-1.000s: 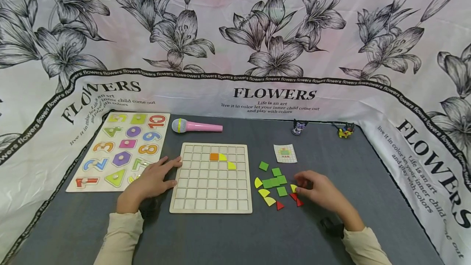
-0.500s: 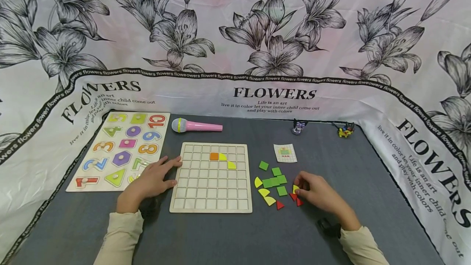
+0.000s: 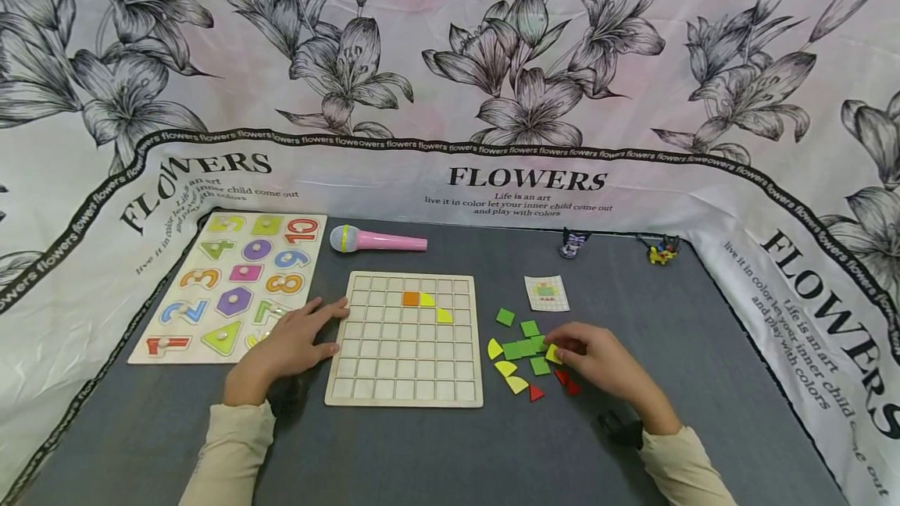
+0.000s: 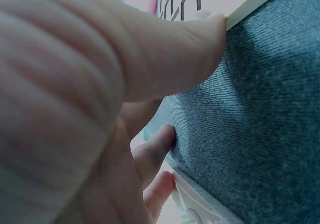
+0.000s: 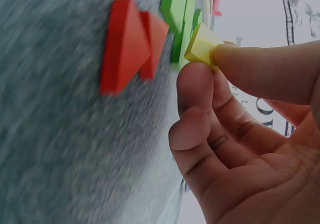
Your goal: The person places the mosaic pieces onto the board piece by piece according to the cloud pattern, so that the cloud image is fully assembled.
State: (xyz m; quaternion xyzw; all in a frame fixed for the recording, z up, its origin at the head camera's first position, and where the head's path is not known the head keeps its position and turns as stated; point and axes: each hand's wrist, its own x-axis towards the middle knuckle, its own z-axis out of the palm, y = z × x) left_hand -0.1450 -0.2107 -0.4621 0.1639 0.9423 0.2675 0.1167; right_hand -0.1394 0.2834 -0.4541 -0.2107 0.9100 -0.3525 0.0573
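Observation:
My right hand (image 3: 598,358) pinches a yellow quarter-circle tile (image 5: 201,45) between thumb and fingertips, raised over the loose pieces. Beneath and beside it lie green square tiles (image 3: 512,350), more yellow quarter-circle tiles (image 3: 516,385) and red triangle tiles (image 5: 125,46). At the left edge of the wooden grid board (image 3: 404,408), my left hand (image 3: 291,342) rests with fingers spread; in the left wrist view its thumb (image 4: 200,49) touches the board's rim. An orange square tile (image 3: 411,299) and two yellow tiles (image 3: 444,315) sit in the board's upper cells.
A number-and-shape puzzle board (image 3: 232,276) lies at the left, partly under the left hand. Behind stand a pink toy microphone (image 3: 383,240) and two small figurines (image 3: 573,243). A small pattern card (image 3: 546,293) lies above the loose tiles. A flowered cloth (image 3: 527,194) hangs behind.
My right hand has picked up the yellow quarter-circle tile from beside the red triangles and moved it slightly left. The left hand stays at the board's edge.

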